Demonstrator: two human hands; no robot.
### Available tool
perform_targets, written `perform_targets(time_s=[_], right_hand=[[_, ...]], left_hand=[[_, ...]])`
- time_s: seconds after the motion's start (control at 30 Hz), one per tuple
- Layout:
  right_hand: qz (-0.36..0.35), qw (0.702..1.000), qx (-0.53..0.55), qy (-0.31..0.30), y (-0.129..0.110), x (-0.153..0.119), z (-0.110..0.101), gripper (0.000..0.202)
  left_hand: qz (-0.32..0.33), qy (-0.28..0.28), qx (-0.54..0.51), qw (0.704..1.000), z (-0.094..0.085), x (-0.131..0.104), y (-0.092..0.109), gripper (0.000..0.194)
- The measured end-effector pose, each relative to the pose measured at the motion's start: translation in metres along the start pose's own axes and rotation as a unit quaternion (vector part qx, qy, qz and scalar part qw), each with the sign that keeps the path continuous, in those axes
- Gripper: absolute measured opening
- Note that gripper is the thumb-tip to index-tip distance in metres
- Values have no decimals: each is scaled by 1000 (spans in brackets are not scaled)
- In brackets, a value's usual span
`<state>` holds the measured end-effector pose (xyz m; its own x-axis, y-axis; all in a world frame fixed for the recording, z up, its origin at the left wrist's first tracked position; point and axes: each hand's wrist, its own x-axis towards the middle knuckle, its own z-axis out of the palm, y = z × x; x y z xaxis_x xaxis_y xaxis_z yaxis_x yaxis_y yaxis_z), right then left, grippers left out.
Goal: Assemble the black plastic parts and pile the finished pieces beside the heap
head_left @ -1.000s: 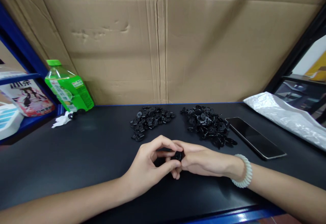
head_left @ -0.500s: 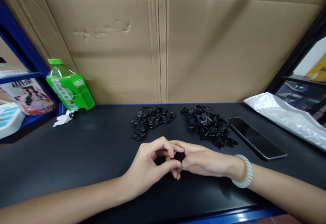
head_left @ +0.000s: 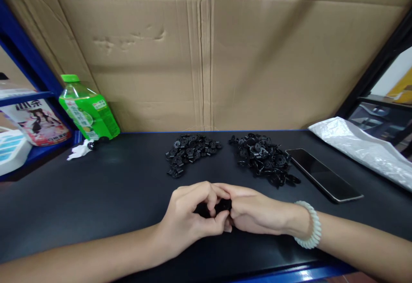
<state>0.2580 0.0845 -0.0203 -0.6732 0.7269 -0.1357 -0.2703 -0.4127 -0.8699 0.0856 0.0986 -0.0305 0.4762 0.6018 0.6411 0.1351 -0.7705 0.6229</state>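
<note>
Both of my hands meet low over the black tabletop, closed around one small round black plastic part (head_left: 226, 205). My left hand (head_left: 193, 214) pinches it between thumb and fingers from the left. From the right, my right hand (head_left: 254, 210) grips the same part, with a pale coiled band (head_left: 311, 227) around that wrist. Fingers cover most of the part, so its shape shows only in small bits. Beyond the hands lie a left pile of small black wheel-like parts (head_left: 191, 150) and a right pile of black disc-shaped parts (head_left: 264, 156).
A dark phone (head_left: 323, 175) lies right of the piles, near a silvery plastic bag (head_left: 363, 148). At the left back stands a green bottle (head_left: 88, 111), with crumpled white tissue (head_left: 79, 151) before it. A cardboard wall (head_left: 144, 60) closes off the back of the table (head_left: 96, 197).
Both hands have shifted slightly toward me, still together. The fingers have closed more tightly over the black part, which shows less than before. The piles have not moved.
</note>
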Motion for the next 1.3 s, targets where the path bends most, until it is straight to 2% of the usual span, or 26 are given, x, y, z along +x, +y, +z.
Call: perform_targets(time_s=[0.1,0.17,0.23,0.4,0.5,0.57,0.63,0.67,0.77,0.9,0.93,0.97,1.0,1.07,1.17,1.3], right_hand=[[-8,1000,21,1,3,1,2,43],[-18,999,33,-6,4,1,3,44],[-26,999,41,-9,3,2,4,46],[-61,998,26,23,0,1,3,55],[-74,996,-22,40,-5,-2,-2,54],[-75,988,-129,34,-10,-6,-6,53],[-88,951,-294,37,-19,-11,-10,49],[-105,916,-383,53,-23,-15,-12,46],[-183,780,-577,158,-41,-24,-19,36],[-264,592,-684,334,-65,-32,-41,28],[-268,555,-695,370,-71,-33,-49,28],[-265,532,-700,397,-75,-35,-56,29],[-259,516,-705,412,-79,-36,-62,31],[-246,507,-711,422,-83,-38,-71,38],[-254,529,-696,414,-82,-38,-69,42],[-310,559,-669,379,-68,-32,-49,33]], left_hand=[[28,2,22,999,-1,-1,2,30],[21,16,35,999,-2,-1,3,29],[-15,36,29,999,-2,0,3,29],[-97,52,-82,990,-3,2,0,23],[-95,58,-95,989,-4,2,-3,23],[-88,40,-82,992,-5,2,-4,22],[-82,15,-57,995,-6,1,-5,21],[-81,4,-45,996,-6,1,-4,21],[-84,-18,-26,996,-7,1,-4,20],[-96,-50,-19,994,-7,3,-3,21],[-96,-59,-16,994,-7,3,-2,21],[-93,-67,-12,993,-7,4,-2,21],[-91,-75,-6,993,-7,4,-1,20],[-83,-89,9,993,-7,5,-1,21],[-71,-107,42,991,-6,5,-1,24],[-59,-148,110,981,-5,1,-4,29]])
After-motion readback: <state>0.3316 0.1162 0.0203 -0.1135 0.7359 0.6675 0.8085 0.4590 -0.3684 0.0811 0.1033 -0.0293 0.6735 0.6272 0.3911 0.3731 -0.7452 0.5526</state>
